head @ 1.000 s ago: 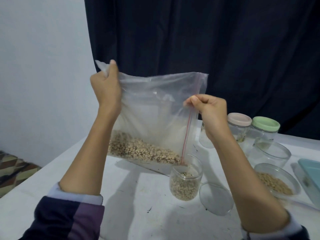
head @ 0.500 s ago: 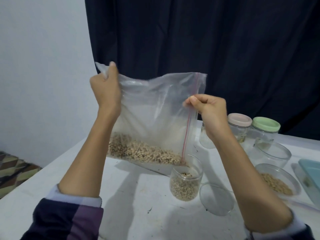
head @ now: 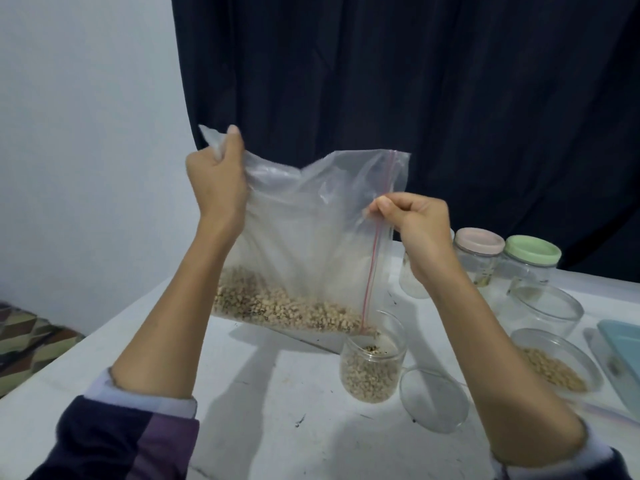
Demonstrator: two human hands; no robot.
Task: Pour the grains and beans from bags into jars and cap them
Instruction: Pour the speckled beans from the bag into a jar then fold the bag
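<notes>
The clear zip bag [head: 311, 244] hung at the centre of the frame, turned on its side so that its red zip line ran down toward the open jar [head: 373, 362] just below its lower right corner, and the beans [head: 277, 306] lay banked along the bag's lower edge. Against the frames from a second and half a second before, little had shifted: the bag kept the same tilt, the heap of beans looked about as large, and the jar, roughly half full or more, showed no clear rise. I judged that the flow was slow or stalled at the zip mouth, so the pour remained unfinished. The left hand [head: 216, 181], in the upper left of centre, stayed clenched around the bag's raised corner, and the right hand [head: 415, 226], right of centre, went on pinching the zip edge between thumb and curled fingers. A clear lid [head: 434, 400] lay on the white table [head: 259, 410] just right of the jar, not yet fitted. Farther right stood a shallow dish of grains [head: 554, 362], an empty clear dish [head: 545, 308] behind it, and at the back a pink-capped jar [head: 479, 252] beside a green-capped jar [head: 531, 263].
</notes>
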